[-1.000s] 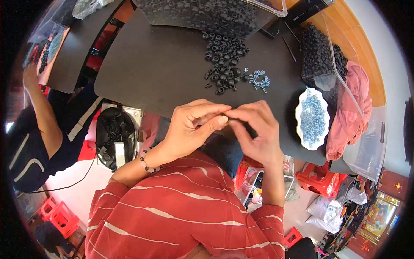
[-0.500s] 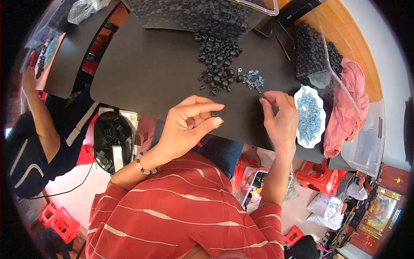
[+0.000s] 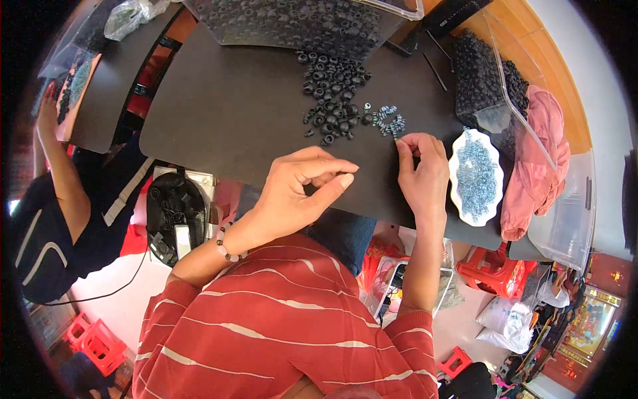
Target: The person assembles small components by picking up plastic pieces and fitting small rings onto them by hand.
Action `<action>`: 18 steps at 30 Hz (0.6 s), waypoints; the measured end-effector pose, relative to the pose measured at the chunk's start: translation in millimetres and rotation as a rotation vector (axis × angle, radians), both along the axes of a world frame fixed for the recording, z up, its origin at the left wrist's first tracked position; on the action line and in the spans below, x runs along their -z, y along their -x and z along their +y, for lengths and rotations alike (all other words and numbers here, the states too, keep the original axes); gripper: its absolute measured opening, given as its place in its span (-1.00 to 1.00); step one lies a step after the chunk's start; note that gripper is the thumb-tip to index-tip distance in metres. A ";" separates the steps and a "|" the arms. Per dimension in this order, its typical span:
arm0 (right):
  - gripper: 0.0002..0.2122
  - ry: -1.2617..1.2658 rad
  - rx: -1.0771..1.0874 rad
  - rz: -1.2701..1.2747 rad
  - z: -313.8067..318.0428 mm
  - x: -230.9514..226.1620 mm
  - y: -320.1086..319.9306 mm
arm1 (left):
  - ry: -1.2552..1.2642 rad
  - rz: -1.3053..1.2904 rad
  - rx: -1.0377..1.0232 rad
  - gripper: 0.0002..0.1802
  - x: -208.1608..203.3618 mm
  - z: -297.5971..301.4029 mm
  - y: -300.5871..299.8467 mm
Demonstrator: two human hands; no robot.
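Note:
My left hand [image 3: 299, 189] hovers over the table's near edge, thumb and forefinger closed in a pinch. Any small part between these fingertips cannot be made out against the dark tabletop. My right hand [image 3: 423, 169] has thumb and forefinger pinched on a small metal spring [image 3: 397, 138] at the near edge of a little scatter of silvery springs [image 3: 389, 118]. Left of the springs, round hollow black plastic parts [image 3: 329, 96] lie in a loose pile. A white scalloped dish [image 3: 454, 183] full of bluish springs [image 3: 477, 176] stands just right of my right hand.
Clear plastic bins of black parts stand at the back [image 3: 299, 23] and at the right [image 3: 488, 83]. Pink cloth [image 3: 538, 159] lies beside the dish. At the far left, another person's arm [image 3: 63, 166] reaches over a neighbouring table. Red stools [image 3: 498, 269] stand below.
My right hand has moved slightly left, its fingertips closing at the springs. My left hand has shifted a little right; the small black part between its fingers no longer shows.

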State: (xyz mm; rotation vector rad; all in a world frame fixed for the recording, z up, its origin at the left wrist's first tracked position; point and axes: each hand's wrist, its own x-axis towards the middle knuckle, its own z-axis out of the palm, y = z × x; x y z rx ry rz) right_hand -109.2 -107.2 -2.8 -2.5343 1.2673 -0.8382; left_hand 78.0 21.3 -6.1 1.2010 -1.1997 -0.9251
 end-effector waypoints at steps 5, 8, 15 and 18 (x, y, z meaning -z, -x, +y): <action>-0.94 -0.021 0.024 -0.036 5.2 -7.2 -8.8 | -0.049 0.060 0.004 -0.82 4.9 -4.8 2.5; -0.94 0.021 -0.016 0.022 -0.5 0.0 -7.5 | -0.134 0.352 0.033 -0.77 4.2 -1.3 6.5; -0.95 -0.058 0.011 -0.050 7.9 -10.3 -4.9 | -0.243 0.746 0.186 -0.66 0.4 3.7 -6.2; -0.95 -0.280 0.045 -0.226 11.6 -15.0 -5.2 | -0.224 0.858 0.235 -0.67 0.1 5.3 -6.9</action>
